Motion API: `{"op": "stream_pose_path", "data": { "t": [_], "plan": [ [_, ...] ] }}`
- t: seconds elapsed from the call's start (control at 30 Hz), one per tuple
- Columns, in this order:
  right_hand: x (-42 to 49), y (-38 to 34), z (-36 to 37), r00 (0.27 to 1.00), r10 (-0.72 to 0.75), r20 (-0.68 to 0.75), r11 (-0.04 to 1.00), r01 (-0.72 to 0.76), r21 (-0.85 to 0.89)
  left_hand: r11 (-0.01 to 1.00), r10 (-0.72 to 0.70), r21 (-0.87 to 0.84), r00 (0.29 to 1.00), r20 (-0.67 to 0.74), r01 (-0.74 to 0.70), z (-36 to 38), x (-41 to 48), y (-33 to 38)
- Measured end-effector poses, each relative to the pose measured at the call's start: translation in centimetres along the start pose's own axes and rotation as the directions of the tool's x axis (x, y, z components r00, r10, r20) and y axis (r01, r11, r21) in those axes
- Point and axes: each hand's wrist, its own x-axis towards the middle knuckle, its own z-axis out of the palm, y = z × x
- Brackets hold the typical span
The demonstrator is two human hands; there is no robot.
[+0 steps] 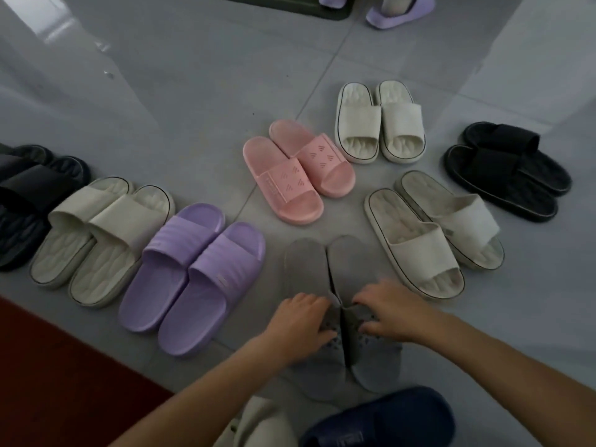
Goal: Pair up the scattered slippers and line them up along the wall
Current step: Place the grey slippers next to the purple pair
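While the two grey slippers are lying side by side and touching at the centre of the tiled floor (193, 108), a navy slipper (380, 417) is lying nearest the camera at 6 o'clock from them, with a cream slipper (258, 421) just beside it at 7 o'clock; the left hand (301, 321) is gripping the strap of the left grey slipper (304, 269), fingers curled over it; the right hand (385, 312) is gripping the strap of the right grey slipper (353, 266) in the same way; a red mat (48, 366) is lying at 8 o'clock; a purple pair (193, 272) is sitting at 9 o'clock, with a beige pair (96, 233) and a black pair (29, 195) lying beyond it in a row; a worn beige pair (432, 233) is sitting at 2 o'clock; a pink pair (296, 172) is sitting at 12 o'clock; an off-white pair (380, 121) is sitting at 1 o'clock; a second black pair (506, 169) is lying farther out at 2 o'clock; a lone purple slipper (400, 11) is lying farthest away at 12 o'clock.
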Motion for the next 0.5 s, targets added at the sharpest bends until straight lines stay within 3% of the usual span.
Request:
{"op": "stream_pose_path", "data": {
  "t": [0.07, 0.1, 0.13, 0.17, 0.23, 0.27, 0.3, 0.33, 0.37, 0.43, 0.47, 0.5],
  "plan": [
    [-2.1, -0.9, 0.7, 0.958, -0.154, -0.242, 0.988, 0.149, -0.04, 0.999, 0.017, 0.05, 0.996, 0.085, -0.021, -0.2, 0.6, 0.6],
    [-3.8, -1.3, 1.6, 0.936, -0.231, -0.267, 0.973, 0.228, -0.043, 0.998, 0.016, 0.052, 0.994, 0.105, -0.022, -0.3, 0.7, 0.6],
    [-5.7, -1.4, 3.1, 0.93, -0.301, -0.213, 0.954, 0.293, -0.068, 0.998, 0.013, 0.06, 0.993, 0.121, -0.02, -0.4, 0.7, 0.5],
    [-8.1, -1.6, 4.9, 0.957, -0.289, 0.011, 0.957, 0.29, -0.02, 0.997, 0.008, 0.077, 0.99, 0.138, -0.019, -0.6, 0.6, 0.3],
    [-11.5, -2.0, 8.8, 0.905, -0.135, 0.403, 0.991, 0.118, 0.065, 0.994, 0.0, 0.108, 0.987, 0.163, -0.018, -0.9, 0.7, 0.1],
    [-12.3, -2.8, 10.3, 0.883, -0.08, 0.463, 0.995, 0.099, -0.016, 0.995, -0.003, 0.096, 0.987, 0.163, -0.013, -0.9, 0.8, 0.2],
    [-11.7, -2.5, 12.4, 0.905, -0.154, 0.397, 0.953, 0.243, -0.184, 0.998, -0.001, 0.068, 0.988, 0.155, -0.01, -1.0, 1.0, 0.6],
    [-11.5, -2.5, 14.0, 0.787, -0.231, 0.572, 0.864, 0.436, -0.251, 0.999, 0.004, 0.034, 0.989, 0.15, -0.009, -1.1, 1.2, 1.1],
    [-11.2, -2.3, 15.5, 0.629, -0.195, 0.753, 0.811, 0.536, -0.237, 1.0, 0.011, 0.008, 0.989, 0.15, -0.013, -1.3, 1.4, 1.7],
    [-8.8, -4.2, 15.4, 0.37, 0.12, 0.921, 0.835, 0.464, -0.296, 0.999, 0.028, 0.032, 0.981, 0.193, -0.035, -1.9, 2.3, 2.7],
    [-9.2, -4.6, 16.4, 0.338, 0.142, 0.93, 0.865, 0.415, -0.283, 0.996, 0.037, 0.073, 0.973, 0.23, -0.055, -2.4, 2.7, 3.1],
    [-10.3, -5.7, 17.1, 0.263, 0.147, 0.954, 0.926, 0.303, -0.226, 0.991, 0.044, 0.108, 0.965, 0.26, -0.074, -3.0, 2.9, 3.1]
  ]
}}
